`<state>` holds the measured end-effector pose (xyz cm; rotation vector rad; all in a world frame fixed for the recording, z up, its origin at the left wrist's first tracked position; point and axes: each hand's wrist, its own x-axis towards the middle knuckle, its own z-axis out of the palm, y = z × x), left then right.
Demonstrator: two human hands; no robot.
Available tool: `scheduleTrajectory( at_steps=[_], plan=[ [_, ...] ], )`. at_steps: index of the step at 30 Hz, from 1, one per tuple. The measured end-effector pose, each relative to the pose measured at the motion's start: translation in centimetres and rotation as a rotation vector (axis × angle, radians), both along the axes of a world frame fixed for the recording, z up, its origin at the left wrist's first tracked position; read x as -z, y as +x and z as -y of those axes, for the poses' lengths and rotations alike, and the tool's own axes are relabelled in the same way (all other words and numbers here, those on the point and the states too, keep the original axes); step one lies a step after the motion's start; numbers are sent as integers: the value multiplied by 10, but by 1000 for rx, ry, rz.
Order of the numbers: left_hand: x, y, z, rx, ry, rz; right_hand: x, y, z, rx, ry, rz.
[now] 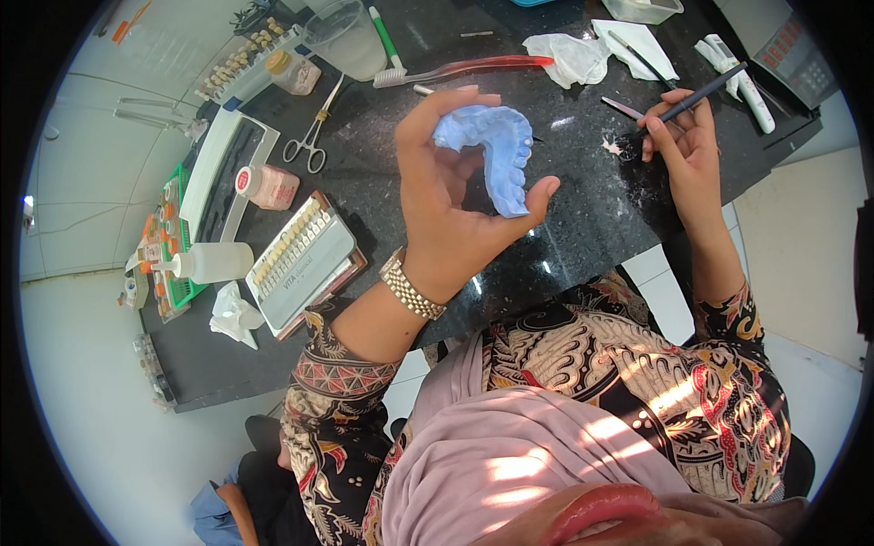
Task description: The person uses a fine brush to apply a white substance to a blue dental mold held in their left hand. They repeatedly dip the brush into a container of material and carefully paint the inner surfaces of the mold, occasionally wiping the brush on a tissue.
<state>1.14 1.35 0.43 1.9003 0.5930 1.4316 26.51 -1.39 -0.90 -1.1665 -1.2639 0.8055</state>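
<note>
A blue dental cast, curved like a jaw with a row of teeth along one side, is held up in my left hand. The thumb and fingers grip it at its two ends, above the black worktop. My right hand is closed round a slim dark-handled tool, pen-like and slanting down to the left. Its working end is partly hidden by my fingers, so its kind cannot be told. Beside those fingers, a small pinkish-white smear lies on the worktop next to a narrow pointed blade.
Behind the cast lie a red toothbrush, crumpled tissue and a white marker. To the left are scissors-like forceps, a pink powder bottle, a tooth shade case and a squeeze bottle. A clear cup stands farther back.
</note>
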Motion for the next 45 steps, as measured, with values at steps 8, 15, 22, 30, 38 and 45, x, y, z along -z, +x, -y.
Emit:
scheduleTrajectory(
  at_steps=[8, 15, 22, 30, 38, 45],
  plan=[
    [-2, 1, 0, 1, -24, 22, -3, 4, -3, -36, -31, -72],
    [-5, 0, 5, 17, -111, 165, -53, -16, -29, -270, -47, -397],
    [-13, -4, 5, 34, -102, 141, -84, -72, -60, -624, 114, -451],
    [-8, -4, 1, -55, -91, 232, -57, -69, -59, -743, 273, -415],
    [-5, -4, -2, -91, -90, 214, -50, -70, -55, -702, 372, -198],
    [-6, -2, -1, -102, -105, 199, -51, -69, -56, -707, 422, -139]
  ],
)
